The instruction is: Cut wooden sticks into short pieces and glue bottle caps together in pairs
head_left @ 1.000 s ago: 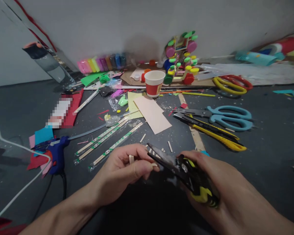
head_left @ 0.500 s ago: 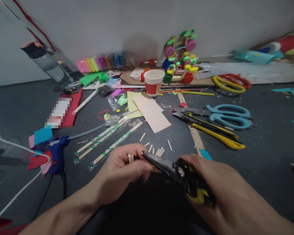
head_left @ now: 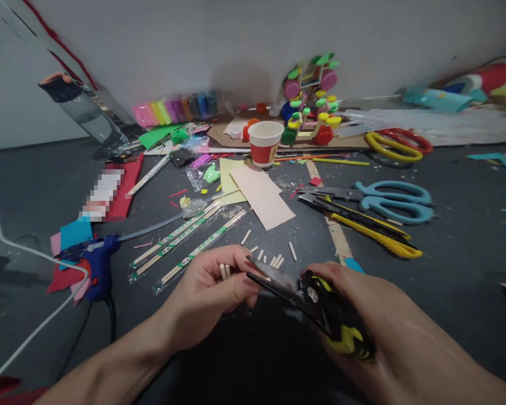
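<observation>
My left hand (head_left: 206, 304) is closed in a pinch round short wooden sticks (head_left: 225, 271), whose ends show beside the index finger; the rest of them is hidden by the fingers. My right hand (head_left: 392, 320) grips black-and-yellow shears (head_left: 312, 295). Their blades are parted and point left, with the tips close to my left thumb and index finger. Just beyond the blades, several short cut stick pieces (head_left: 292, 251) lie on the dark table (head_left: 253, 371). Packaged chopsticks (head_left: 200, 244) lie beyond my left hand.
A blue glue gun (head_left: 99, 267) with a cord sits at left. Blue-handled scissors (head_left: 396, 201) and a yellow utility knife (head_left: 375, 230) lie at right. Farther back are pale card (head_left: 263, 197), a paper cup (head_left: 265, 145), a clear bottle (head_left: 82, 112) and colourful wheeled models (head_left: 312, 107).
The shears' blades have parted wider, and the lower blade now shows separately near my left thumb. My left hand has stayed almost still.
</observation>
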`<state>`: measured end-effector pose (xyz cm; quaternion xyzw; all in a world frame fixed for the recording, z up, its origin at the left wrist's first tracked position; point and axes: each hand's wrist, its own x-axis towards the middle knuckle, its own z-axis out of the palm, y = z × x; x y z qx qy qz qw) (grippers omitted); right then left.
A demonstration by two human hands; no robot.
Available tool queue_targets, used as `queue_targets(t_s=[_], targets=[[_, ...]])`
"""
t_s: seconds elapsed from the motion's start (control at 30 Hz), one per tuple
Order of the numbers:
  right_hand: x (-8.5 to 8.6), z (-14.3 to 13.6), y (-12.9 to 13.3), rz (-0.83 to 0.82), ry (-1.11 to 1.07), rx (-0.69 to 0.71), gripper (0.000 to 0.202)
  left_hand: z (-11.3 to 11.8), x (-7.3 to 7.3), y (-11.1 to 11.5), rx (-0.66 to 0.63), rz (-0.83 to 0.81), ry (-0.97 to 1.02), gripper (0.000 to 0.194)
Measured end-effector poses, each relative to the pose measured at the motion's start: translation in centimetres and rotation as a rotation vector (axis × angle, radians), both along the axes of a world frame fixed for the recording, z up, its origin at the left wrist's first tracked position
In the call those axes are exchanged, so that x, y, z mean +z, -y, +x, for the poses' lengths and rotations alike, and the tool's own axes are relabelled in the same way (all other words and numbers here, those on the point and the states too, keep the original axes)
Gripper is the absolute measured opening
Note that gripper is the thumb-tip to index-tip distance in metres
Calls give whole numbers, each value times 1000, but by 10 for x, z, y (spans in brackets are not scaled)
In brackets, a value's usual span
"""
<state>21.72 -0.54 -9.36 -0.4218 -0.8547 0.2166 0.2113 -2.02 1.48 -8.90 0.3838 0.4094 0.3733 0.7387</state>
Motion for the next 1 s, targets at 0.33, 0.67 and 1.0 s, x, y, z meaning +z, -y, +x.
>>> queue_targets(t_s=[0.33,0.67,1.0], targets=[[2,2,3,92,28,1,30,2,0,4,14,33,60,19],[-4,3,-4,-2,-30,-116,30,2,-11,-1,59,13,163,18],[-3,3,-6,55,-53,-69,26,2,-7,-5,56,-72,384,20]])
